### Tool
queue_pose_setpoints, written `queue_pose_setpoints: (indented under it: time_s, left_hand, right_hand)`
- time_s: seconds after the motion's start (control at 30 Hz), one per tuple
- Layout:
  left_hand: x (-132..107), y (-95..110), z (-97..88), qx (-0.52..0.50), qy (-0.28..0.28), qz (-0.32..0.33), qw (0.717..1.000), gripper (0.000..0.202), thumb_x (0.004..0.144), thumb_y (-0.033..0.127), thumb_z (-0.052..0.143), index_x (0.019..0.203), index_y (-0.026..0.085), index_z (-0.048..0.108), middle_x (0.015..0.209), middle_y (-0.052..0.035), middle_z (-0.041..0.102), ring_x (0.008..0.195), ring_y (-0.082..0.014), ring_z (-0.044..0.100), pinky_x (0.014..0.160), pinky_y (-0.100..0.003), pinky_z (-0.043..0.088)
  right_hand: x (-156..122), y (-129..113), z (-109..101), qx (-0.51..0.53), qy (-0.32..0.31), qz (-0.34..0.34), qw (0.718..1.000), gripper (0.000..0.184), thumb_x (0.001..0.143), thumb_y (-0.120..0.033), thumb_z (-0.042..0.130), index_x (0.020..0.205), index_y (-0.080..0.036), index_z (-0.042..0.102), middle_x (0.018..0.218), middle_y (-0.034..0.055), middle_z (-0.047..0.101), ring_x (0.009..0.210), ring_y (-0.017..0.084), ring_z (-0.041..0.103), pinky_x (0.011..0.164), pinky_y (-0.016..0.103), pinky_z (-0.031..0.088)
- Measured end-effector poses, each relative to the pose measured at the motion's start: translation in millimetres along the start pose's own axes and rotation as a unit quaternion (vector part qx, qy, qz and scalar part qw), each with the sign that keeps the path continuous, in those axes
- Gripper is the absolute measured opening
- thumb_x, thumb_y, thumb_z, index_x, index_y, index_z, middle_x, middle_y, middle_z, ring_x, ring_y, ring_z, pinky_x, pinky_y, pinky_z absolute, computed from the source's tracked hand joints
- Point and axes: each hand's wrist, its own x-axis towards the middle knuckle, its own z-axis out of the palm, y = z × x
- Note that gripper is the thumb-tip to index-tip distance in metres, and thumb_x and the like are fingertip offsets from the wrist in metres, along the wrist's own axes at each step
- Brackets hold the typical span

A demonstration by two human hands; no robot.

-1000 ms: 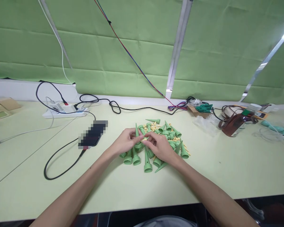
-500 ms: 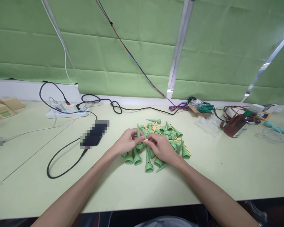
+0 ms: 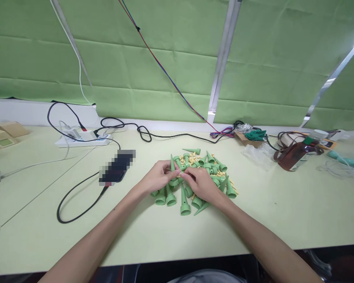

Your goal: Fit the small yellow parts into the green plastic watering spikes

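Observation:
My left hand [image 3: 157, 177] is closed over the left side of a heap of green plastic watering spikes [image 3: 185, 206], its thumb and fingers around a green spike that is mostly hidden. Close beside it my right hand [image 3: 201, 182] is pinched at the same spot, fingertips nearly touching the left thumb. A small yellow plastic piece shows faintly between the fingertips. Hollow cone-shaped spikes lie and stand around both hands, with small yellow plastic pieces [image 3: 194, 158] scattered behind and to the right.
On the left lie a pixelated phone [image 3: 118, 167] with a black cable and a white power strip [image 3: 82, 139]. A brown bottle [image 3: 295, 155], clear plastic wrap [image 3: 258, 155] and a cardboard box [image 3: 247, 139] stand back right. The table's front edge is near my forearms.
The right fingertips have moved slightly over the yellow piece, which shows less now. My left hand stays in place, and the heap looks the same.

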Motion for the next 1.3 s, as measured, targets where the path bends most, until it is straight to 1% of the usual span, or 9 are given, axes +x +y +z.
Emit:
queue_pose_setpoints:
  time_s: [0.1, 0.17, 0.23, 0.33, 0.47, 0.63, 1.1, 1.2, 1.3]
  left_hand:
    - [-0.5, 0.8, -0.4, 0.000, -0.001, -0.002, 1.000, 0.029, 0.083, 0.044, 0.060, 0.079, 0.015, 0.061, 0.065, 0.0027, 0.046, 0.051, -0.0072, 0.031, 0.045, -0.021, 0.024]
    - [-0.6, 1.0, -0.4, 0.002, 0.002, -0.003, 1.000, 0.030, 0.083, 0.044, 0.060, 0.078, 0.015, 0.061, 0.064, 0.0026, 0.046, 0.051, -0.0073, 0.031, 0.045, -0.020, 0.024]
    - [-0.5, 1.2, -0.2, 0.004, 0.009, -0.002, 1.000, 0.032, 0.083, 0.046, 0.060, 0.077, 0.015, 0.061, 0.063, 0.0025, 0.045, 0.052, -0.0075, 0.032, 0.045, -0.020, 0.025]
    - [-0.5, 1.7, 0.1, 0.001, 0.017, 0.000, 1.000, 0.035, 0.082, 0.050, 0.060, 0.077, 0.014, 0.062, 0.063, 0.0021, 0.046, 0.051, -0.0075, 0.033, 0.045, -0.020, 0.026]
    - [-0.8, 2.9, -0.1, -0.003, 0.012, -0.015, 1.000, 0.038, 0.081, 0.051, 0.062, 0.079, 0.014, 0.062, 0.060, 0.0023, 0.047, 0.049, -0.0072, 0.034, 0.043, -0.020, 0.024]
    - [-1.2, 4.6, -0.1, -0.007, 0.009, -0.004, 1.000, 0.038, 0.081, 0.051, 0.062, 0.079, 0.014, 0.063, 0.062, 0.0014, 0.050, 0.050, -0.0074, 0.036, 0.044, -0.020, 0.026]
    - [-1.6, 4.1, 0.1, -0.009, 0.000, -0.009, 1.000, 0.034, 0.082, 0.049, 0.061, 0.077, 0.016, 0.062, 0.061, 0.0039, 0.046, 0.049, -0.0068, 0.032, 0.044, -0.021, 0.025]
    - [-0.3, 0.1, -0.3, -0.003, 0.002, 0.000, 1.000, 0.032, 0.082, 0.048, 0.061, 0.077, 0.016, 0.062, 0.062, 0.0037, 0.046, 0.051, -0.0076, 0.034, 0.047, -0.022, 0.027]
    - [0.4, -1.7, -0.7, -0.005, 0.002, 0.005, 1.000, 0.031, 0.082, 0.046, 0.061, 0.076, 0.016, 0.061, 0.064, 0.0030, 0.048, 0.053, -0.0081, 0.036, 0.049, -0.022, 0.028]
  right_hand:
    - [0.0, -1.4, -0.7, 0.005, 0.002, 0.010, 1.000, 0.035, 0.099, -0.034, 0.046, 0.068, -0.019, 0.052, 0.057, -0.0039, 0.046, 0.052, 0.011, 0.039, 0.055, 0.025, 0.030]
    - [-0.2, -2.6, -1.5, 0.025, 0.004, 0.025, 0.999, 0.028, 0.098, -0.037, 0.047, 0.079, -0.019, 0.057, 0.058, -0.0041, 0.049, 0.052, 0.012, 0.043, 0.054, 0.024, 0.032]
    - [-0.5, -3.3, -2.2, 0.050, 0.006, 0.035, 0.998, 0.019, 0.096, -0.038, 0.052, 0.096, -0.020, 0.059, 0.064, -0.0033, 0.057, 0.053, 0.012, 0.047, 0.055, 0.024, 0.036]
    - [-1.2, -3.4, -2.6, 0.059, 0.004, 0.016, 0.998, 0.021, 0.092, -0.033, 0.059, 0.108, -0.020, 0.059, 0.077, 0.0000, 0.063, 0.058, 0.013, 0.053, 0.058, 0.025, 0.041]
    - [-2.0, -3.3, -2.4, 0.051, -0.002, -0.007, 0.999, 0.013, 0.092, -0.025, 0.058, 0.103, -0.019, 0.061, 0.081, 0.0017, 0.063, 0.066, 0.015, 0.056, 0.060, 0.025, 0.042]
    - [-1.8, -4.2, -2.9, 0.045, 0.007, -0.019, 0.999, 0.007, 0.093, -0.020, 0.053, 0.094, -0.019, 0.060, 0.075, 0.0003, 0.060, 0.065, 0.015, 0.053, 0.062, 0.026, 0.040]
    - [-0.2, -4.9, -1.8, 0.034, -0.002, -0.007, 0.999, 0.022, 0.096, -0.025, 0.049, 0.077, -0.020, 0.056, 0.064, -0.0010, 0.054, 0.058, 0.014, 0.047, 0.058, 0.026, 0.035]
    - [-0.3, -4.1, -1.2, 0.035, -0.002, -0.001, 0.999, 0.024, 0.097, -0.026, 0.049, 0.076, -0.019, 0.057, 0.063, -0.0016, 0.053, 0.057, 0.013, 0.046, 0.057, 0.026, 0.034]
    - [-0.6, -4.2, -1.5, 0.035, -0.002, 0.007, 0.999, 0.021, 0.097, -0.029, 0.049, 0.081, -0.019, 0.060, 0.064, -0.0013, 0.056, 0.057, 0.013, 0.047, 0.057, 0.026, 0.035]
